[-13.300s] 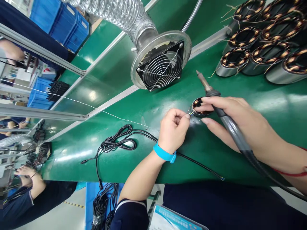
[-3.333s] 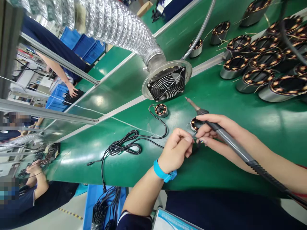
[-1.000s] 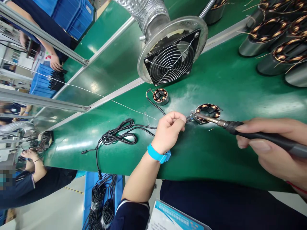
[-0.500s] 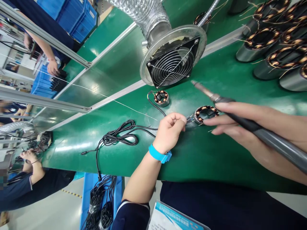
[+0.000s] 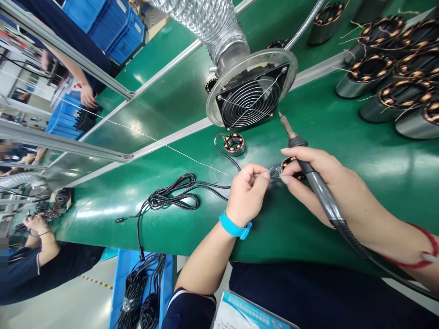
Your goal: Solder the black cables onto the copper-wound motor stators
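Left hand [image 5: 248,192] is pinching thin wires [image 5: 275,172] beside a partly hidden copper-wound stator [image 5: 286,162]. Right hand [image 5: 346,196] is gripping a soldering iron [image 5: 322,194], tip pointing up and clear of the wires, while its fingertips are overlapping the stator, contact unclear. A second small stator [image 5: 234,144] is sitting near the fan guard [image 5: 252,104]; a looped black cable [image 5: 173,195] is lying on the green bench [image 5: 281,237].

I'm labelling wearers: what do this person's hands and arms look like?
The left hand is bare, with a blue wristband and a short navy sleeve trimmed in white. The right hand, also bare, has a red bracelet; no sleeve shows.
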A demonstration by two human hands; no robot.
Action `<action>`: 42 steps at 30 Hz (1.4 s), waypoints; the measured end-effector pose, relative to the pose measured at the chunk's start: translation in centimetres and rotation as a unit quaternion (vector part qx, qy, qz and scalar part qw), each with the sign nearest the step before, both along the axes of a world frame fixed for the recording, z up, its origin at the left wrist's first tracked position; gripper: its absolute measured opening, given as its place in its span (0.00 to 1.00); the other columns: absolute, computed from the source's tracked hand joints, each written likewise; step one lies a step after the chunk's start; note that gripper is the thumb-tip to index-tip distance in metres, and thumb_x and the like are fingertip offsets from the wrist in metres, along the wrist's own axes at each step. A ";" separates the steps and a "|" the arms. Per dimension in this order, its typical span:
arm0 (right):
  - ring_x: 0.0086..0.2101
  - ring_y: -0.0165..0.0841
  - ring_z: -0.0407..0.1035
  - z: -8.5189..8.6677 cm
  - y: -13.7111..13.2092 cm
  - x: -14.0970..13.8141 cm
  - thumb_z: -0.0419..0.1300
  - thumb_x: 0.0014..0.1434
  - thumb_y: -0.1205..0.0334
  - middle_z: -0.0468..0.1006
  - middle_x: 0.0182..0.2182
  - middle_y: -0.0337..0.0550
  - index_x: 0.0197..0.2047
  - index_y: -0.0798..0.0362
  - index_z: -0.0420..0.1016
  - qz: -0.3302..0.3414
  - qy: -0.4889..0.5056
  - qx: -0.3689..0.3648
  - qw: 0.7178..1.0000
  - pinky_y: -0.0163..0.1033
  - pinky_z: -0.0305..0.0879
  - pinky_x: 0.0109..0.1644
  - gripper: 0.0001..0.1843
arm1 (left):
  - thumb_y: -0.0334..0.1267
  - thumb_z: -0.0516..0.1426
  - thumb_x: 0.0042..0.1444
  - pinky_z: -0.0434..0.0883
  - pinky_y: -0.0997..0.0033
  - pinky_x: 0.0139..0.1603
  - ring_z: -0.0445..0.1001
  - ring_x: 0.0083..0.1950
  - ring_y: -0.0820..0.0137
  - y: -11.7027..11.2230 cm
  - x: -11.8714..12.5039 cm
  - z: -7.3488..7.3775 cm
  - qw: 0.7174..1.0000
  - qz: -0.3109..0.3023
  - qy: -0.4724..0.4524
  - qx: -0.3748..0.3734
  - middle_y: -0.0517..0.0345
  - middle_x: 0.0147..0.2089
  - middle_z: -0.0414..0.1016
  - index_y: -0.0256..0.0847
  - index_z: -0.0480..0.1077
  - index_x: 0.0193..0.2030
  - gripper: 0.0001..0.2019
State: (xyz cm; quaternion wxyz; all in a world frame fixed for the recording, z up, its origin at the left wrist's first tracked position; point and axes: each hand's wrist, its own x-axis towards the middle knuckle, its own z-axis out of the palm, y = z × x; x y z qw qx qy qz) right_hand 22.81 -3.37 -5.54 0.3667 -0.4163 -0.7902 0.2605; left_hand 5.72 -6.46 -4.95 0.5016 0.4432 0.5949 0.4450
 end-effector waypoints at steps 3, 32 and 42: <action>0.37 0.37 0.80 -0.2 0.0 0.1 0.56 0.70 0.60 0.81 0.37 0.38 0.61 0.46 0.69 0.005 0.025 0.006 1.000 0.46 0.75 0.51 0.17 | 0.37 0.59 0.67 0.70 0.73 0.34 0.71 0.33 0.74 -0.4 0.0 -0.9 0.978 0.029 0.109 0.176 0.60 0.34 0.73 0.40 0.73 0.37 0.06; 0.36 0.41 0.76 -2.3 3.2 0.6 0.53 0.74 0.62 0.82 0.38 0.42 0.67 0.47 0.66 0.097 -0.025 0.126 0.987 0.48 0.71 0.45 0.20 | 0.30 0.61 0.60 0.68 0.76 0.32 0.67 0.32 0.76 -0.4 -0.4 -0.9 0.979 0.012 0.160 0.125 0.58 0.38 0.74 0.39 0.75 0.33 0.05; 0.37 0.31 0.79 0.4 -1.3 4.0 0.58 0.76 0.59 0.84 0.45 0.44 0.62 0.48 0.72 -0.029 -0.011 0.115 0.993 0.34 0.73 0.42 0.14 | 0.30 0.61 0.60 0.69 0.74 0.32 0.68 0.33 0.75 -0.4 -0.2 -1.2 0.970 -0.009 0.194 0.146 0.57 0.38 0.76 0.40 0.74 0.33 0.05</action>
